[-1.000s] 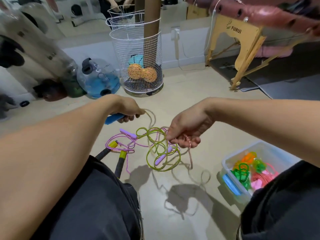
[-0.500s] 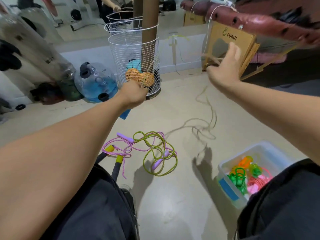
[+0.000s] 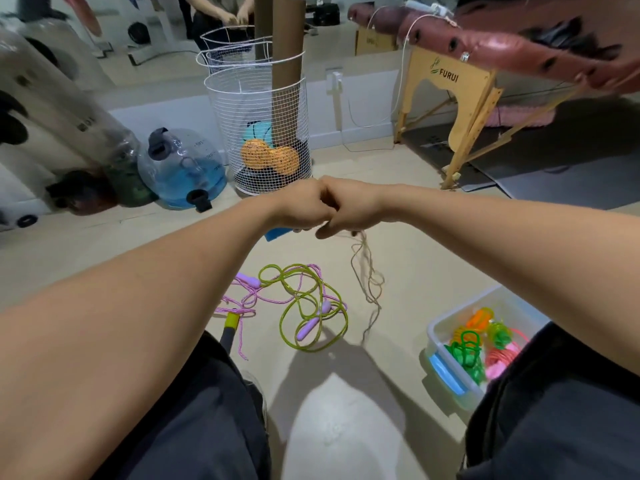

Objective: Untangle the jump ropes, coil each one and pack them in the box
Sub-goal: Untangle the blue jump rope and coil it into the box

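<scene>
- Tan, thin rope (image 3: 363, 271) hangs in loose loops from the two fists held together at the middle of the view; it trails down to the floor (image 3: 346, 427) toward 5 o'clock of the hands.
- The left hand (image 3: 301, 209) has its fingers curled round a blue handle (image 3: 277, 233), whose end pokes out below the fist; the right hand (image 3: 349, 209) has its fingers clamped on the tan rope just beside it.
- This rope looks freed from the pile and is, by my reading, at the start of coiling; no finished coil shows in the hands yet.
- At 6 o'clock of the hands the yellow-green rope (image 3: 304, 306) and the pink rope (image 3: 242, 299) lie knotted together on the floor, with purple handles (image 3: 308, 329) and a yellow-and-black handle (image 3: 230, 327) among them. These remain to be separated, coiled and packed.
- The clear plastic box (image 3: 446, 327), at 4 o'clock of the hands and well apart from the tangle, already holds bundled ropes: orange, green and pink ones are visible. How many exactly I cannot tell.
- So the job seems roughly midway: some packed, one in hand, at least two tangled.
</scene>
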